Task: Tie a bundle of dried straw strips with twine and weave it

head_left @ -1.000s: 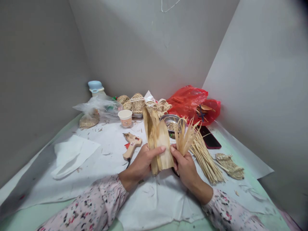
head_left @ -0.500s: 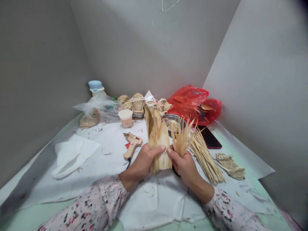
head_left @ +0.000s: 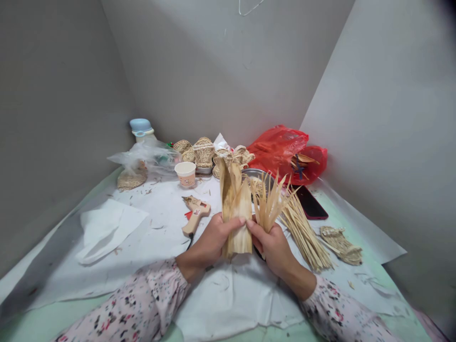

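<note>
Our left hand point(head_left: 210, 240) closes on a broad tan dried leaf point(head_left: 237, 209); our right hand point(head_left: 272, 251) closes on frayed pale straw strips point(head_left: 269, 202), their bases hidden.

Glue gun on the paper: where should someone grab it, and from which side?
Grip the handle of the glue gun, probably coming from the left over the paper. The gun lies on its side with the handle slanting down toward the person, so a hand could close around it there. Its right side is crowded by the left hand holding a dry leaf.

Plain grey walls point(head_left: 213, 71) enclose a pale green tabletop point(head_left: 402, 327).
</note>
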A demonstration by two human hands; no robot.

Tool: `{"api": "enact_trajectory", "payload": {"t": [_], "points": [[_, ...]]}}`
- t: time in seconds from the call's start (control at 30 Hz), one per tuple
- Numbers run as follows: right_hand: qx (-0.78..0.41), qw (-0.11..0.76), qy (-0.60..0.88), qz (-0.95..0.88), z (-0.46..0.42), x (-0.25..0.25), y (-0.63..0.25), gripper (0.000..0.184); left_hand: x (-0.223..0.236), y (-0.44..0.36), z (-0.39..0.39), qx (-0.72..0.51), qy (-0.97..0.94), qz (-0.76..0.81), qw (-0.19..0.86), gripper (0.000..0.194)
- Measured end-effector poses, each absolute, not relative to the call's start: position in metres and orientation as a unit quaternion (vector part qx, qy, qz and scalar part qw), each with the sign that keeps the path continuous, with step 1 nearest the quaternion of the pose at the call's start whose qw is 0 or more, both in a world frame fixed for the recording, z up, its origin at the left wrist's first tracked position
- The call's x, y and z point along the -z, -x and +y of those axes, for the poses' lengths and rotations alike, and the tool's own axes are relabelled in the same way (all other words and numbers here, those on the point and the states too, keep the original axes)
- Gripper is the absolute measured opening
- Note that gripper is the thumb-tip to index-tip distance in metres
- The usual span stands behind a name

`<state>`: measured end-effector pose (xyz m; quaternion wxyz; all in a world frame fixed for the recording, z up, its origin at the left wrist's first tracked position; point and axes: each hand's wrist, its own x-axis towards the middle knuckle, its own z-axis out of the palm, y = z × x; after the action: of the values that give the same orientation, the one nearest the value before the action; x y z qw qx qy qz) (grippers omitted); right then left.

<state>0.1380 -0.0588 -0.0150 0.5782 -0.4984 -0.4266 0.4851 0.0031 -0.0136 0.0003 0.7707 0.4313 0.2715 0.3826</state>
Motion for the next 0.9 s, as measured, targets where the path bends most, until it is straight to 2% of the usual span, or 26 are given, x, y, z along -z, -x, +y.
{"api": "enact_trajectory", "payload": {"t": [0.07,0.33,0.6,0.67,0.8,0.9], "points": [[-0.505,0.579,0.482,-0.421,-0.058,0.018,-0.138,0.040,-0.001,-0.003,-0.014,-0.355,-0.432,0.252,0.790,0.034],[-0.601,0.589,0.404,-0.359,-0.057,0.012,-0.137,0.033,-0.010,-0.004,-0.016,-0.334,-0.400,0.224,0.823,0.033],[-0.605,0.656,0.333,-0.305,-0.056,-0.028,-0.155,0.016,-0.009,-0.004,-0.008,-0.430,-0.369,0.282,0.774,0.012],[-0.586,0.680,0.301,-0.322,-0.063,-0.049,-0.167,0.015,-0.007,-0.003,-0.007,-0.439,-0.359,0.311,0.763,0.015],[-0.508,0.747,0.256,-0.346,-0.076,-0.087,-0.189,0.015,-0.006,-0.002,-0.008,-0.441,-0.353,0.326,0.758,0.034],[-0.488,0.759,0.268,-0.338,-0.075,-0.091,-0.191,0.015,-0.007,-0.002,-0.009,-0.442,-0.356,0.331,0.754,0.035]]}}
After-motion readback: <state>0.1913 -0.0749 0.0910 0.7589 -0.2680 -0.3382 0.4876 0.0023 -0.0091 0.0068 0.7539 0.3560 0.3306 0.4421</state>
